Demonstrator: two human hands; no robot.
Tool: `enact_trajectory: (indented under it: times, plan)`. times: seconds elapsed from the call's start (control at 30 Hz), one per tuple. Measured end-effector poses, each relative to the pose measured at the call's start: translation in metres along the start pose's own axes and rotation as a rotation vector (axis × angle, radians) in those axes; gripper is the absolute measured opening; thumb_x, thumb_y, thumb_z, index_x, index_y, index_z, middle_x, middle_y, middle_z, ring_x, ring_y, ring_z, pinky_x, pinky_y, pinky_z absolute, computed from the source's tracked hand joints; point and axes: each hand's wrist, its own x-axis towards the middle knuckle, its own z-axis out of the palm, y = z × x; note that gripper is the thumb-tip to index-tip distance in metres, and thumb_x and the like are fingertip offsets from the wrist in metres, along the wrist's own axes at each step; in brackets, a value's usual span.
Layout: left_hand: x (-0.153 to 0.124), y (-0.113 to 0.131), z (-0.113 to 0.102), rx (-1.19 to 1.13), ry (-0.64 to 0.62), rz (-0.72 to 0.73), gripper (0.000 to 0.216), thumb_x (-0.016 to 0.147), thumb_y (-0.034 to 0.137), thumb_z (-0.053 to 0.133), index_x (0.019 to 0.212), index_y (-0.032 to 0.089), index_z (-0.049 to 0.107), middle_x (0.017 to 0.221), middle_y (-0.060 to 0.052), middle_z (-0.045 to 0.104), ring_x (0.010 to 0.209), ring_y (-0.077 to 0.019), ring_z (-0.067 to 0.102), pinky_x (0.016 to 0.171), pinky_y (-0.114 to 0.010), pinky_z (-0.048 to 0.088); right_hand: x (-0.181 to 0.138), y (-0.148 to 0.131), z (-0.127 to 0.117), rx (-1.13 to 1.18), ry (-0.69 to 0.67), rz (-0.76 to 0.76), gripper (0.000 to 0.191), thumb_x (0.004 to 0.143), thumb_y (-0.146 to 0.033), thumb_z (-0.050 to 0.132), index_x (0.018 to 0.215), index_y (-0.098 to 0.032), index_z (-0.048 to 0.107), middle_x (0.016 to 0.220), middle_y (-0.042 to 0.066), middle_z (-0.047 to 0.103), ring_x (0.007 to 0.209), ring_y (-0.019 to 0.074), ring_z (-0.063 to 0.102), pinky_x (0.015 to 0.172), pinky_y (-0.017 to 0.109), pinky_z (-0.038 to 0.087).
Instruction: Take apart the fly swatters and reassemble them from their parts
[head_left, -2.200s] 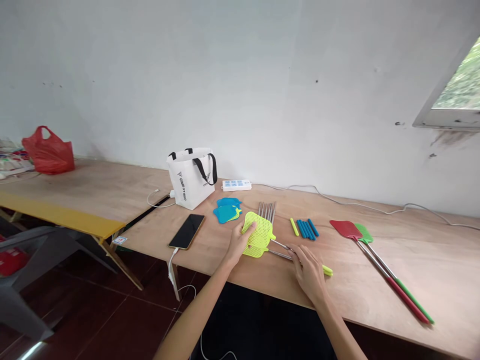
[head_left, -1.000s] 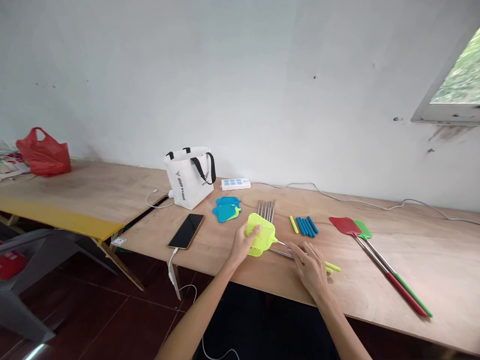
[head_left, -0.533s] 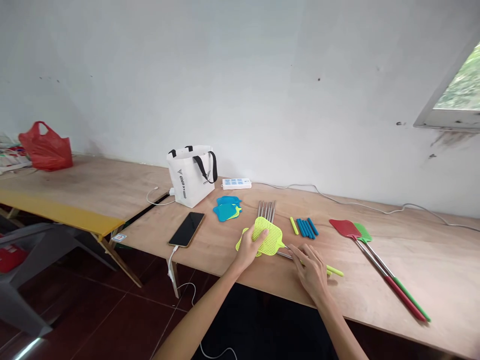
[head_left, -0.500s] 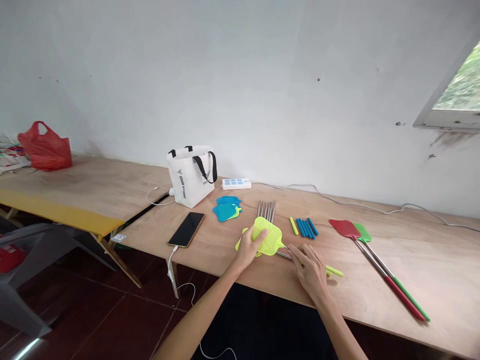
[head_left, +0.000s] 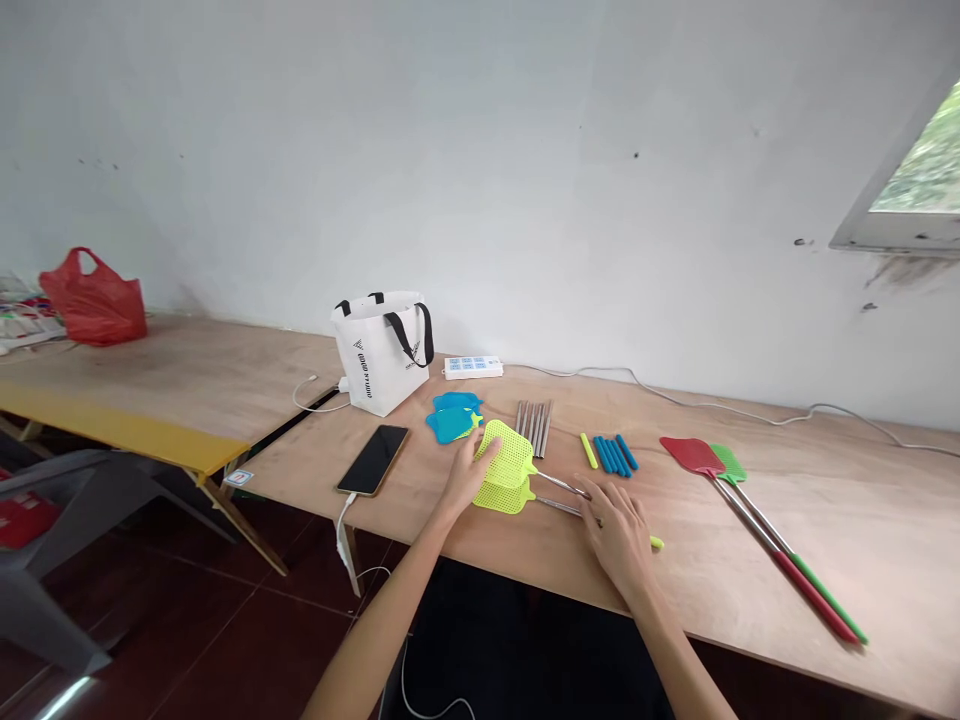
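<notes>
My left hand (head_left: 466, 474) grips the perforated head of a yellow-green fly swatter (head_left: 508, 452), thumb on top. A second yellow-green fly swatter (head_left: 504, 498) lies just below it on the table, its head partly covered. Both metal shafts run right towards my right hand (head_left: 616, 522), whose fingers are closed around the upper swatter's shaft near the handle. That hand hides most of the handles; one yellow-green handle end (head_left: 657, 542) shows past it. Behind them lie several bare metal rods (head_left: 534, 428), several blue grip sleeves (head_left: 613, 456) and one yellow-green sleeve (head_left: 589, 450).
Blue swatter heads (head_left: 453, 424) are stacked near a white tote bag (head_left: 382, 360). A phone (head_left: 373, 460) on a cable lies at left, a power strip (head_left: 472, 367) by the wall. Red (head_left: 694, 455) and green (head_left: 731, 464) swatters lie at right.
The held swatter has shifted left with my left hand, uncovering more of the second swatter and the metal rods. My right hand now sits nearer the handle end.
</notes>
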Motion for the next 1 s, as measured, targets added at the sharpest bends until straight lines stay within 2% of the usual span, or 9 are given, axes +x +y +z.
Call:
enact_trajectory:
  times: [0.13, 0.23, 0.3, 0.37, 0.47, 0.67, 0.83, 0.93, 1.0]
  plan:
    - [0.000, -0.007, -0.008, 0.341, 0.033, 0.076, 0.054, 0.092, 0.049, 0.065, 0.135, 0.023, 0.046, 0.142, -0.014, 0.055, 0.136, -0.0319, 0.050, 0.112, -0.052, 0.041, -0.003, 0.004, 0.004, -0.094, -0.017, 0.098, 0.033, 0.104, -0.026, 0.038, 0.106, -0.025, 0.071, 0.101, 0.006, 0.072, 0.095, 0.0232, 0.062, 0.085, 0.038, 0.037]
    - [-0.010, -0.005, 0.007, 0.530, -0.001, 0.205, 0.040, 0.094, 0.036, 0.063, 0.130, 0.024, 0.052, 0.142, -0.012, 0.053, 0.137, -0.0327, 0.048, 0.115, -0.055, 0.039, -0.005, 0.004, 0.004, -0.109, -0.064, 0.117, 0.033, 0.104, -0.027, 0.038, 0.095, -0.025, 0.070, 0.097, 0.005, 0.072, 0.095, 0.0237, 0.062, 0.087, 0.039, 0.036]
    - [-0.021, -0.003, 0.024, 0.579, -0.118, 0.249, 0.023, 0.096, 0.028, 0.060, 0.118, 0.024, 0.058, 0.134, -0.009, 0.059, 0.129, -0.0290, 0.055, 0.111, -0.050, 0.044, -0.004, 0.002, 0.004, -0.083, -0.097, 0.104, 0.033, 0.104, -0.029, 0.038, 0.096, -0.026, 0.070, 0.098, 0.005, 0.072, 0.096, 0.0241, 0.063, 0.088, 0.039, 0.037]
    - [-0.033, -0.004, 0.041, 0.623, -0.293, 0.282, 0.014, 0.097, 0.023, 0.059, 0.110, 0.024, 0.062, 0.131, -0.006, 0.063, 0.126, -0.0256, 0.058, 0.111, -0.045, 0.046, -0.004, 0.000, 0.004, -0.034, -0.125, 0.086, 0.033, 0.104, -0.031, 0.038, 0.103, -0.026, 0.070, 0.103, 0.005, 0.073, 0.099, 0.0245, 0.063, 0.089, 0.039, 0.038]
    - [-0.047, -0.008, 0.060, 0.736, -0.448, 0.374, 0.019, 0.100, 0.020, 0.054, 0.118, 0.024, 0.061, 0.139, -0.005, 0.060, 0.135, -0.0237, 0.052, 0.119, -0.046, 0.038, -0.001, 0.001, 0.001, 0.047, -0.170, 0.068, 0.032, 0.105, -0.035, 0.038, 0.117, -0.029, 0.067, 0.115, 0.004, 0.072, 0.106, 0.0248, 0.064, 0.092, 0.040, 0.042]
    - [-0.055, -0.010, 0.064, 0.883, -0.422, 0.415, 0.026, 0.105, 0.024, 0.043, 0.129, 0.025, 0.056, 0.147, -0.005, 0.055, 0.144, -0.0237, 0.044, 0.123, -0.051, 0.030, 0.001, 0.025, -0.004, 0.167, -0.297, -0.006, 0.039, 0.102, -0.050, 0.044, 0.136, -0.038, 0.058, 0.136, 0.001, 0.065, 0.123, 0.0247, 0.060, 0.105, 0.044, 0.043]
    - [-0.054, -0.010, 0.064, 0.987, -0.345, 0.351, 0.037, 0.099, 0.007, 0.038, 0.128, 0.021, 0.057, 0.147, -0.009, 0.054, 0.146, -0.0270, 0.040, 0.124, -0.056, 0.027, -0.004, 0.030, 0.003, 0.053, -0.192, 0.069, 0.040, 0.101, -0.055, 0.045, 0.128, -0.032, 0.065, 0.133, 0.005, 0.067, 0.123, 0.0287, 0.060, 0.110, 0.054, 0.037]
    - [-0.054, -0.013, 0.065, 1.014, -0.326, 0.334, 0.040, 0.094, 0.003, 0.041, 0.127, 0.018, 0.058, 0.148, -0.012, 0.053, 0.147, -0.0301, 0.039, 0.124, -0.057, 0.027, -0.007, 0.027, 0.006, 0.011, -0.157, 0.083, 0.040, 0.103, -0.050, 0.039, 0.129, -0.030, 0.064, 0.131, 0.006, 0.069, 0.121, 0.0291, 0.061, 0.113, 0.059, 0.032]
    - [-0.054, -0.017, 0.065, 1.008, -0.309, 0.348, 0.038, 0.094, 0.004, 0.041, 0.126, 0.017, 0.059, 0.148, -0.014, 0.052, 0.148, -0.0308, 0.038, 0.123, -0.057, 0.028, -0.008, 0.027, 0.007, 0.025, -0.171, 0.053, 0.040, 0.105, -0.044, 0.035, 0.134, -0.031, 0.061, 0.133, 0.006, 0.067, 0.122, 0.0273, 0.061, 0.113, 0.057, 0.033]
